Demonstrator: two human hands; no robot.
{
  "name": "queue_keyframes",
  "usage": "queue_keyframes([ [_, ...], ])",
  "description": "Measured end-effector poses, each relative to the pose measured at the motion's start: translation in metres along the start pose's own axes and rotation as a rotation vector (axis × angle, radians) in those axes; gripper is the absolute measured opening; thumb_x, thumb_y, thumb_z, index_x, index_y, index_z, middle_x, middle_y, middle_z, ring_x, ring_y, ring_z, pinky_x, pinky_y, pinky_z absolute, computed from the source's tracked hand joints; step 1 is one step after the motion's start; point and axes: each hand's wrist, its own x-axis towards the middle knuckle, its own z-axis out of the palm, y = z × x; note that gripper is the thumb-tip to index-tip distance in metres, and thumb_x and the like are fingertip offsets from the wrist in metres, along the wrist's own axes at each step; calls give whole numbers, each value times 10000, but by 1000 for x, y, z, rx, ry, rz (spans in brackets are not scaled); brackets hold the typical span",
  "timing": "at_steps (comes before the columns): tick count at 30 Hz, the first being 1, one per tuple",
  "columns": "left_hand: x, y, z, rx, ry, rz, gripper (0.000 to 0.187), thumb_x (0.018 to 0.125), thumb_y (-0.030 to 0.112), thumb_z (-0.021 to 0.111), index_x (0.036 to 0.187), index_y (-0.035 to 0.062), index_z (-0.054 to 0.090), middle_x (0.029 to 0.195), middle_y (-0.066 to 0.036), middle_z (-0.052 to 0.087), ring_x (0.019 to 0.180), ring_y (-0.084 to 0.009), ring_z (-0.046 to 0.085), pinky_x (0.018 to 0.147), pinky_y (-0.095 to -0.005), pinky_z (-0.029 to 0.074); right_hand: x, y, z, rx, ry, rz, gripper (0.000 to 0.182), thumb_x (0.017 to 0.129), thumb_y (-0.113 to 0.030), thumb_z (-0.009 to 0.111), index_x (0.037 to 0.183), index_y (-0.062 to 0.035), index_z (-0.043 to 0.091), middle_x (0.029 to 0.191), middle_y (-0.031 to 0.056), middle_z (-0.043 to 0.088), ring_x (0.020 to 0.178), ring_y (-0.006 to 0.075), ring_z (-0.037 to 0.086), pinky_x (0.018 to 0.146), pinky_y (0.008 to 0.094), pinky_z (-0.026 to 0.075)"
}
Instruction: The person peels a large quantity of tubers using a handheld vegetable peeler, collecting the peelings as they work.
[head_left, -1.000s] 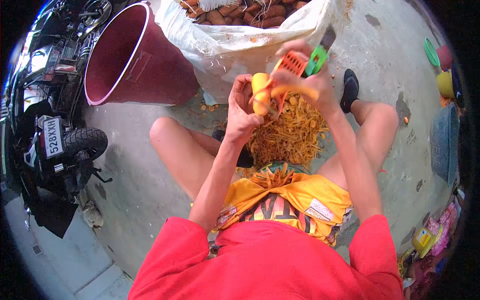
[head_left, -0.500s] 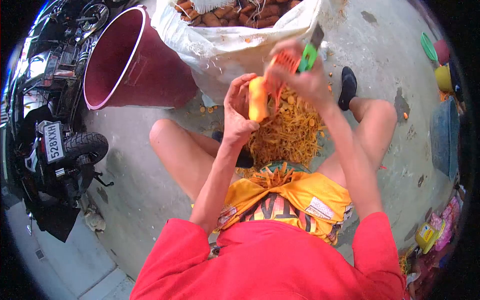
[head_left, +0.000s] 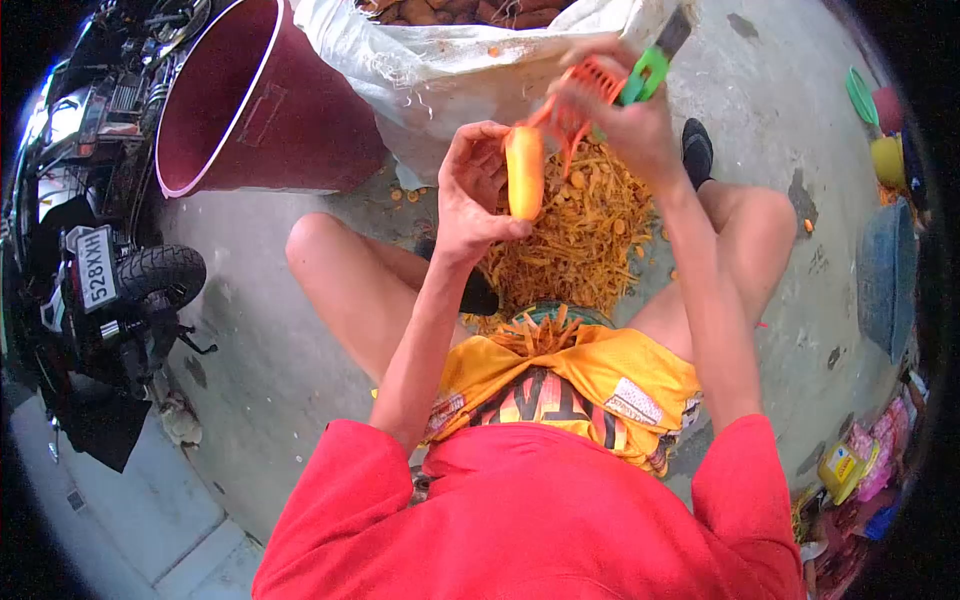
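Note:
My left hand (head_left: 468, 195) holds a peeled, bright orange carrot (head_left: 525, 175) upright, thumb at its lower end and fingers at its top. Just right of it, my right hand (head_left: 645, 130) is closed around a red-orange peeler (head_left: 575, 100), blurred by motion. A green-handled knife (head_left: 645, 78) also sticks out of this hand, its dark blade pointing up and away. Beneath both hands lies a heap of carrot peelings (head_left: 570, 250) with some round slices in it. More peel strips (head_left: 540, 332) rest on the yellow cloth at my lap.
A white sack (head_left: 430, 90) holding unpeeled carrots (head_left: 430, 12) stands ahead. Left of it is a large maroon bucket (head_left: 320, 130), tilted in view. A parked motorcycle (head_left: 130, 280) fills the left side. At the right stands a blue-grey basin (head_left: 885, 280).
The whole view has shifted slightly. My right hand and the peeler have moved a little right, away from the carrot. My left hand keeps the carrot, now more upright.

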Motion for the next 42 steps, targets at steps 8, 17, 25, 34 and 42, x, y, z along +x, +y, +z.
queue_keyframes([
  [8,2,7,10,-31,-36,-24,1085,472,220,1064,1367,16,486,1321,-94,602,1252,-197,581,1103,-365,461,7,12,-7,179,73,69,267,902,-84,805,1117,-36,653,953,33,710,853,88,674,748,231,565],
  [17,4,7,8,-8,-23,-12,1080,473,243,1064,1357,-2,494,1361,-87,568,1273,-219,580,1118,-372,463,12,17,-7,89,156,71,306,811,-131,897,1020,-40,693,951,-13,705,887,67,656,788,264,556],
  [25,0,3,0,-37,-74,16,1041,506,286,1060,1334,6,495,1342,-84,578,1264,-213,593,1101,-370,471,7,11,-12,-74,121,27,254,846,-119,863,1020,-47,692,951,8,730,870,92,692,773,261,573],
  [34,-2,3,4,110,81,-61,1116,579,406,1021,1444,-70,499,1393,-131,604,1269,-216,602,1123,-376,450,-9,-1,12,-15,74,2,328,851,-141,867,1093,-48,666,965,9,710,864,75,669,764,236,560],
  [42,4,10,-1,114,-26,-31,1080,568,347,1021,1434,-56,517,1333,-127,639,1208,-223,636,1074,-373,484,4,11,-5,-22,3,-4,278,895,-96,817,1114,-35,658,965,-2,707,898,86,690,769,237,580],
])
